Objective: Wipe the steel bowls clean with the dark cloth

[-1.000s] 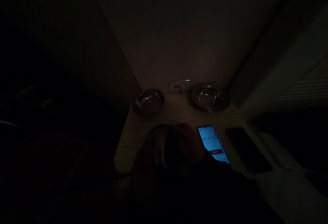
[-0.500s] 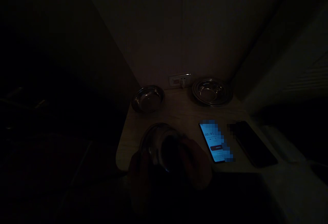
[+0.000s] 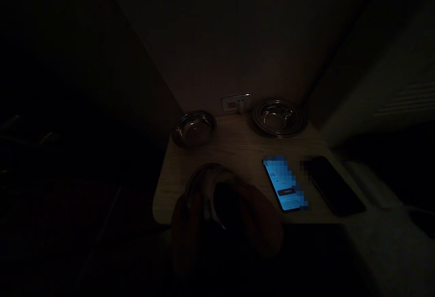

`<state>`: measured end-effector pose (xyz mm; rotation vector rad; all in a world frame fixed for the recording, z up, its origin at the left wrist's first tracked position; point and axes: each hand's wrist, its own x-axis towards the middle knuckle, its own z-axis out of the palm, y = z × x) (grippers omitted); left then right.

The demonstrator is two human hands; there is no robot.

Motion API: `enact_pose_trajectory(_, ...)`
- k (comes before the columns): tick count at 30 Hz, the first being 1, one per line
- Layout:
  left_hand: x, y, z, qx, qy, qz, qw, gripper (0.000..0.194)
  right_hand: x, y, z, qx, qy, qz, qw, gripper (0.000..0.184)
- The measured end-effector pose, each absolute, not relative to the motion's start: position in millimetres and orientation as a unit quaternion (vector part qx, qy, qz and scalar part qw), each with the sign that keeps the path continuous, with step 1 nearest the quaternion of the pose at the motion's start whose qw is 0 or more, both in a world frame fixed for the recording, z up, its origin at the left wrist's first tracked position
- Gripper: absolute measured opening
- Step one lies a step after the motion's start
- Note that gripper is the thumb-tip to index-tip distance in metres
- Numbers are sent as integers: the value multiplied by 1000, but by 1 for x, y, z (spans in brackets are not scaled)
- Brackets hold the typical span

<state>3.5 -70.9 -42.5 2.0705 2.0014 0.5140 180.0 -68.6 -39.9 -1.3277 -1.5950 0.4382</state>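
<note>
In very dim light, a shiny metal bowl [image 3: 203,186] is tilted between my hands at the near edge of the small wooden table [image 3: 234,145]. My left hand [image 3: 185,224] is closed on the bowl's left side. On the right, my right hand [image 3: 261,222] bends over something dark [image 3: 224,197] against the bowl's surface. Whether that dark patch is a cloth or only shadow I cannot tell. Most of the fingers and the bowl's lower part are lost in darkness.
Another metal bowl [image 3: 194,129] sits at the table's back left. Stacked metal dishes [image 3: 279,120] stand at the back right, near a wall socket [image 3: 237,102]. A lit phone [image 3: 283,188] and a dark phone-like object [image 3: 336,186] lie on the right.
The view has shifted slightly, so the table things sit a little higher in the picture. My right hand has moved slightly lower against the bowl, which stays between both hands.
</note>
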Motion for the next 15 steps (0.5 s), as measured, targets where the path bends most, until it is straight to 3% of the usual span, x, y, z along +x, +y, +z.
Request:
enact_pose_trajectory(4, 14, -68, -45, 597, 742, 265, 152, 36, 189, -64, -42, -531, -694, 190, 447, 26)
enact_pose_trajectory(8, 24, -64, -32, 575, 743, 296, 174, 32, 198, -59, -45, -527, -732, 199, 383, 38)
enact_pose_trajectory(15, 25, -64, -26, 560, 744, 285, 227, 36, 208, -47, -37, -579, -707, 205, 351, 11)
